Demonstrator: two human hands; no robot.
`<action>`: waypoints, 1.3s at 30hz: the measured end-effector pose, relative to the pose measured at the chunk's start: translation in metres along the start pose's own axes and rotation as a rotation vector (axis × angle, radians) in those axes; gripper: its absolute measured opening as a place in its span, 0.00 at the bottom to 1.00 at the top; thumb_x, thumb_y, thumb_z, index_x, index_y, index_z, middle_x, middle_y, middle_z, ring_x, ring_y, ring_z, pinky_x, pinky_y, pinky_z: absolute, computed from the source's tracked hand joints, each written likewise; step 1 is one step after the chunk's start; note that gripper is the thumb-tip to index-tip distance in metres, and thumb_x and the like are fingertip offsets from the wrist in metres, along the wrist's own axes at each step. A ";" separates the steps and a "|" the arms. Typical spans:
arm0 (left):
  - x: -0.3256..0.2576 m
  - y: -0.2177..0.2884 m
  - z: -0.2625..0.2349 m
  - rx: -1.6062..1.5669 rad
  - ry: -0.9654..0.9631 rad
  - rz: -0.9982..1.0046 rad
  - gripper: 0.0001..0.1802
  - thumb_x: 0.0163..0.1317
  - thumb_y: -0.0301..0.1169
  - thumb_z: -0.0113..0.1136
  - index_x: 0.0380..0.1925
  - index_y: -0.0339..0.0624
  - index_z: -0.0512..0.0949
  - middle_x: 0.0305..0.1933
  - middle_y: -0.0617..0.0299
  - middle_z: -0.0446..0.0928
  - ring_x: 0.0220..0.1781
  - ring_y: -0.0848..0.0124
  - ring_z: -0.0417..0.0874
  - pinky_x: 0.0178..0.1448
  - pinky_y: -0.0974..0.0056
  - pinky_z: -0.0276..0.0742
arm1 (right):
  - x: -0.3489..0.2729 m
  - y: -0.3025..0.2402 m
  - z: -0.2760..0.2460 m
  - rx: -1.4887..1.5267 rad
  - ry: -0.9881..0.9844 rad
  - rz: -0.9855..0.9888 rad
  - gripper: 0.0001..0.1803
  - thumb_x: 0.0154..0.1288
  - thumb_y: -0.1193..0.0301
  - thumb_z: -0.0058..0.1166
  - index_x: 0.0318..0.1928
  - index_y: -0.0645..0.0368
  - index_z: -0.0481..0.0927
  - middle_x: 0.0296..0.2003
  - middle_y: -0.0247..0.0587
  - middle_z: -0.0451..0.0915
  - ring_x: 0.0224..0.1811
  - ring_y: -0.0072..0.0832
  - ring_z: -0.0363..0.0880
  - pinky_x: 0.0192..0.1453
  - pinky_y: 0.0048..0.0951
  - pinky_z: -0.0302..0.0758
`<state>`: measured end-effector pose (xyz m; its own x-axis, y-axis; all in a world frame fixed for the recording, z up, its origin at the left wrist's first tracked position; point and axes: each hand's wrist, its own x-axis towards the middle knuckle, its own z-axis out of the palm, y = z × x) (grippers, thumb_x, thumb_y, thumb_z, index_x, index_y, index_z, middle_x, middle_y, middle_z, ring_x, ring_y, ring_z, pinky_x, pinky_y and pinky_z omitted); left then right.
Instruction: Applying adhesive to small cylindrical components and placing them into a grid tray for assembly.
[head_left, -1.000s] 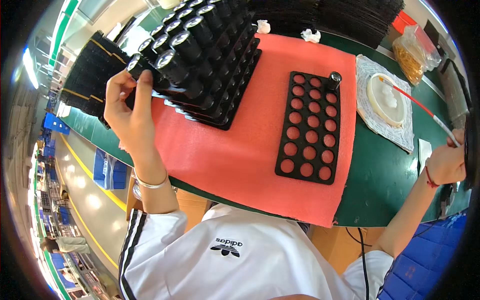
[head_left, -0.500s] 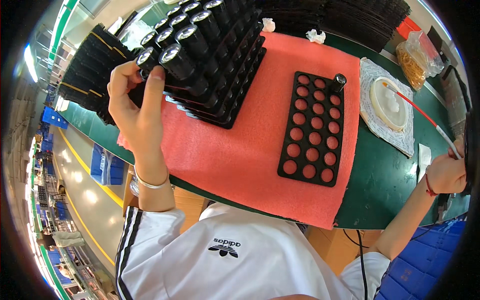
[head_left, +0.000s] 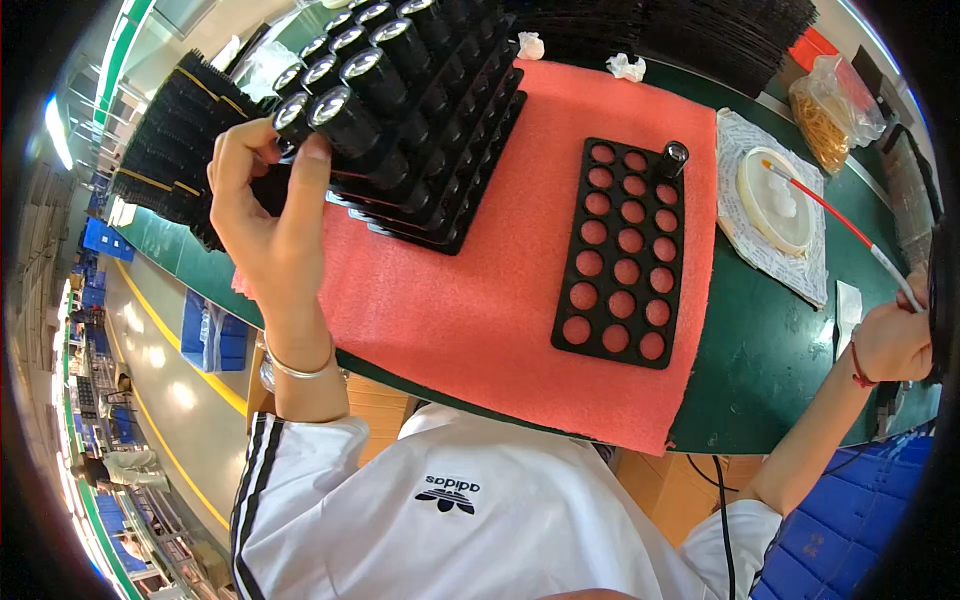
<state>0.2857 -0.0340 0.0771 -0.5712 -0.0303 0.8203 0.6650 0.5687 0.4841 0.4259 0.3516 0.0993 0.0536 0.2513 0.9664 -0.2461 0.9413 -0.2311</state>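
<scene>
My left hand (head_left: 275, 205) is closed at the near-left corner of a stack of black trays, thumb and fingers pinching a short black flashlight (head_left: 292, 112) with a shiny round lens. Beside it, more flashlights (head_left: 345, 115) stand upright in the top tray. At the far right, my right hand (head_left: 890, 340) is closed around a slim brush (head_left: 845, 222) with a red and white shaft. The brush's orange tip is over a round pale dish (head_left: 748, 195) holding whitish lumps. Between my hands lies a black tray with round holes (head_left: 597, 350); one flashlight (head_left: 674, 158) stands in its far-right corner.
A pink foam sheet (head_left: 450, 350) covers much of the green table (head_left: 740, 400). Stacked black trays (head_left: 175, 150) stand behind my left hand, with more (head_left: 700, 45) at the back. A bag of yellowish bands (head_left: 822, 120) lies far right; crumpled white tissue (head_left: 626, 68) is at the back.
The whole view has shifted very slightly. Both hands keep their grip and place, and the flashlights and trays stay where they were.
</scene>
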 end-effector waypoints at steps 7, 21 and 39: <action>0.007 -0.005 -0.002 0.008 -0.020 -0.017 0.11 0.42 0.25 0.59 0.26 0.34 0.69 0.25 0.65 0.64 0.30 0.75 0.62 0.37 0.72 0.60 | 0.001 -0.002 -0.001 0.007 0.008 0.029 0.27 0.67 0.59 0.34 0.10 0.53 0.60 0.08 0.28 0.56 0.10 0.18 0.52 0.14 0.20 0.49; 0.002 -0.005 0.000 0.066 -0.014 0.049 0.10 0.44 0.24 0.59 0.28 0.33 0.71 0.30 0.63 0.68 0.33 0.73 0.65 0.40 0.71 0.61 | 0.001 0.004 -0.003 -0.017 0.016 0.005 0.28 0.67 0.58 0.34 0.09 0.54 0.60 0.07 0.29 0.57 0.10 0.18 0.52 0.14 0.20 0.50; -0.016 0.068 0.018 -0.049 -0.622 0.823 0.21 0.40 0.38 0.61 0.37 0.45 0.75 0.40 0.55 0.69 0.37 0.64 0.69 0.41 0.62 0.63 | -0.008 0.011 -0.017 -0.016 0.053 0.148 0.22 0.63 0.65 0.40 0.17 0.66 0.73 0.15 0.38 0.73 0.15 0.19 0.66 0.20 0.17 0.59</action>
<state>0.3314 0.0197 0.0910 -0.0690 0.7915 0.6072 0.9736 0.1863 -0.1322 0.4388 0.3635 0.0876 0.0693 0.3992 0.9142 -0.2397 0.8963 -0.3732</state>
